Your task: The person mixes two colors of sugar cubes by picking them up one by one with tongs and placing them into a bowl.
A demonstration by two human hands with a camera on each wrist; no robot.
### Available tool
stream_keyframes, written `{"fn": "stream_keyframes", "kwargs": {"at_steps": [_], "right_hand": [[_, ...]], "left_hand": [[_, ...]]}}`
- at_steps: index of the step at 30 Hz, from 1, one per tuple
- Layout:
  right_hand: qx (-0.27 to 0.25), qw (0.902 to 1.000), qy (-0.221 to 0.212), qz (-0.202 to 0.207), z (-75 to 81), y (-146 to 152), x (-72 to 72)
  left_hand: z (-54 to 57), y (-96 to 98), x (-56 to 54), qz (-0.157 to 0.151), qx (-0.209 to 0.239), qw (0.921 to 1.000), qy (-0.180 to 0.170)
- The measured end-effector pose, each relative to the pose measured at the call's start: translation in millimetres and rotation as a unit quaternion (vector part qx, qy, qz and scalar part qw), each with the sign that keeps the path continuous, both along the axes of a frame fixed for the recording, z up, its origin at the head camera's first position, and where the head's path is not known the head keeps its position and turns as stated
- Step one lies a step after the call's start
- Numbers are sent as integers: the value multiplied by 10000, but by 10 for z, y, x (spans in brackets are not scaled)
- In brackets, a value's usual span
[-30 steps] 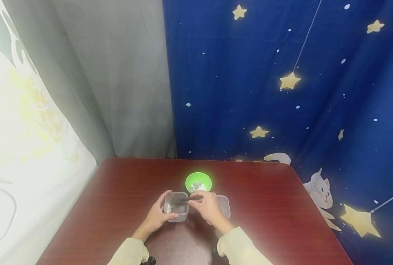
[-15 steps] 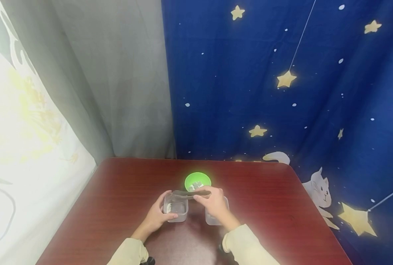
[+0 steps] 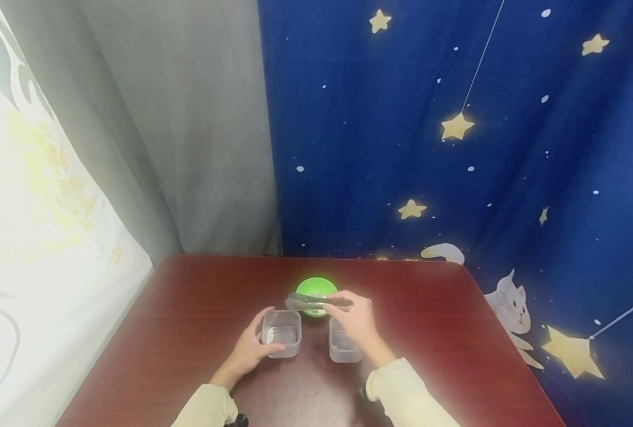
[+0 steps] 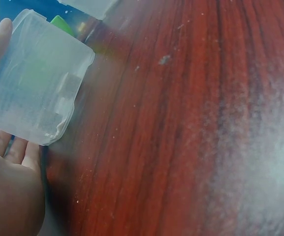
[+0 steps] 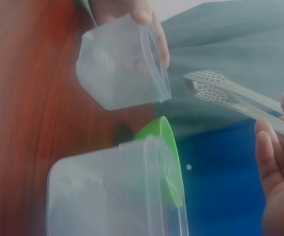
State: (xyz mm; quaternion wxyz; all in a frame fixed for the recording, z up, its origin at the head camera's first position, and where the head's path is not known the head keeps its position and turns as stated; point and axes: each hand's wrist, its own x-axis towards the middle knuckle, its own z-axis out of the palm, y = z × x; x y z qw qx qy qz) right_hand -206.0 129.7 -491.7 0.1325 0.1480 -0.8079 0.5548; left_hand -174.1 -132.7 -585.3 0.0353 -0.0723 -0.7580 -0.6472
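Observation:
My left hand [image 3: 249, 347] holds a clear square plastic container [image 3: 288, 351], thumb on the near side and fingers round the left. Whitish and grey pieces show at its bottom in the left wrist view. My right hand [image 3: 358, 320] grips metal tongs [image 5: 242, 91] with perforated ends. A small dark grey piece [image 5: 193, 87] shows between the tong tips. In the head view the tongs overlap a green bowl [image 3: 315, 285], their tips just above the left container's far rim. White and grey pieces lie in the bowl, partly hidden by the tongs.
A second clear plastic container [image 3: 344, 352] stands on the reddish-brown table [image 3: 215, 296], below my right hand and partly hidden by it. A grey curtain [image 3: 215, 148] and a blue star-print curtain [image 3: 348, 148] hang behind the table.
My right hand has lifted the tongs out of the left container and carried them right and away, over toward the green bowl. The left hand keeps its hold on the container.

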Motion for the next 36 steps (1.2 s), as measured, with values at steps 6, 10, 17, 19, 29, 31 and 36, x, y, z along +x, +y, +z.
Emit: {"fn": "stream_keyframes", "kwargs": {"at_steps": [6, 10, 17, 19, 29, 31, 36], "right_hand": [[-177, 9992, -17, -346, 21, 113, -39], [-395, 9984, 21, -404, 50, 158, -41], [-636, 9966, 164, -507, 114, 200, -25], [-653, 9963, 182, -536, 127, 214, -29], [-739, 9945, 285, -687, 145, 292, -58], [-696, 9950, 237, -681, 144, 304, -59], [-584, 9956, 16, -727, 166, 312, -40]], "left_hand": [[-41, -27, -26, -42, -197, 9996, 175], [-39, -21, -31, -7, -226, 9995, 198], [-18, -1, -17, 27, -27, 10000, 36], [37, 9, 9, -4, 24, 10000, 33], [321, 31, 129, -230, -60, 9997, 4], [324, 34, 131, -223, -57, 9997, 40], [298, 44, 124, -176, -55, 9998, 69]]}}
